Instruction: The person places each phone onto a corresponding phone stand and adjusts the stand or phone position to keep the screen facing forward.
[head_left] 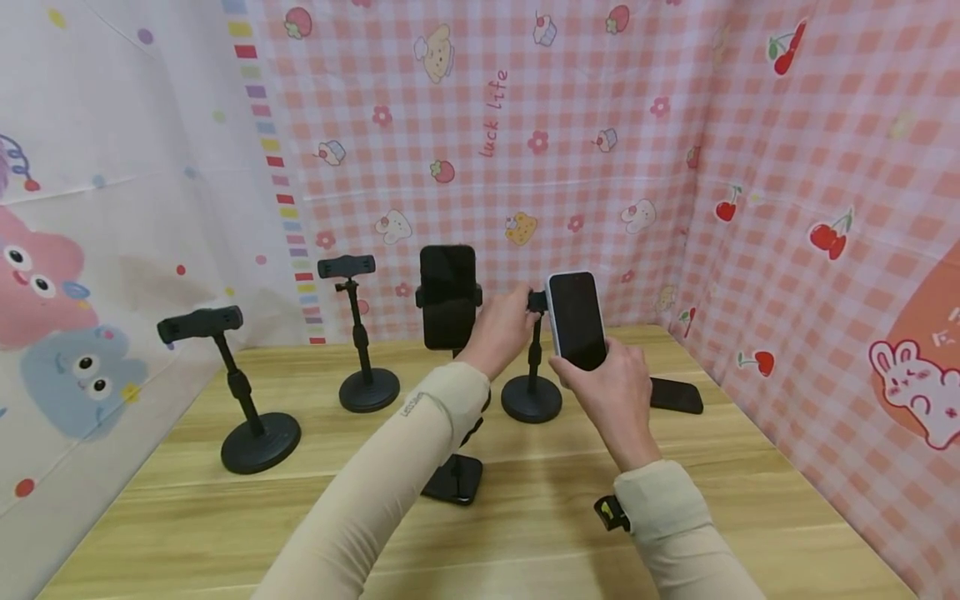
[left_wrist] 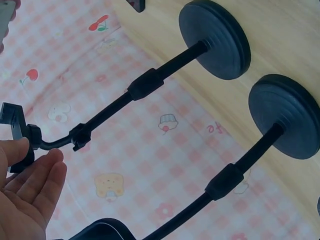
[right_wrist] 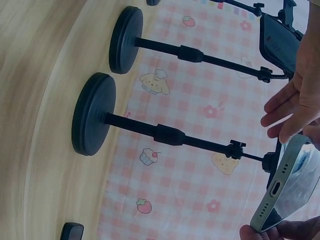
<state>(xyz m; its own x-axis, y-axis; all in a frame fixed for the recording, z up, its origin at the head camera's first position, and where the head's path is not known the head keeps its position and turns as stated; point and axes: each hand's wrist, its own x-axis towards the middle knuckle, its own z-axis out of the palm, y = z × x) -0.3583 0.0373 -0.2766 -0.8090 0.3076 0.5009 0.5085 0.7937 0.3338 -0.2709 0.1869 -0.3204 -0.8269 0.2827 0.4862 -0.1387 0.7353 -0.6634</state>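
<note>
A black phone stand (head_left: 531, 398) with a round base stands right of the middle of the table. My left hand (head_left: 501, 329) grips the clamp (left_wrist: 19, 127) at its top, thumb on one side and fingers on the other. In my right hand (head_left: 611, 392) is a white-edged smartphone (head_left: 576, 321), held upright by its lower part, dark screen toward me. The right wrist view shows the phone's bottom edge (right_wrist: 282, 182) right beside the clamp, overlapping it. To the left, a black phone (head_left: 447, 296) sits in another stand's clamp, partly behind my left hand.
Two more stands with bare clamps, a near one (head_left: 260, 442) and a farther one (head_left: 369, 390), are at the left. One dark phone (head_left: 453, 481) lies on the wooden table (head_left: 540, 533) below my left forearm, another (head_left: 677, 396) at the right. Checked cloth (head_left: 480, 200) hangs behind.
</note>
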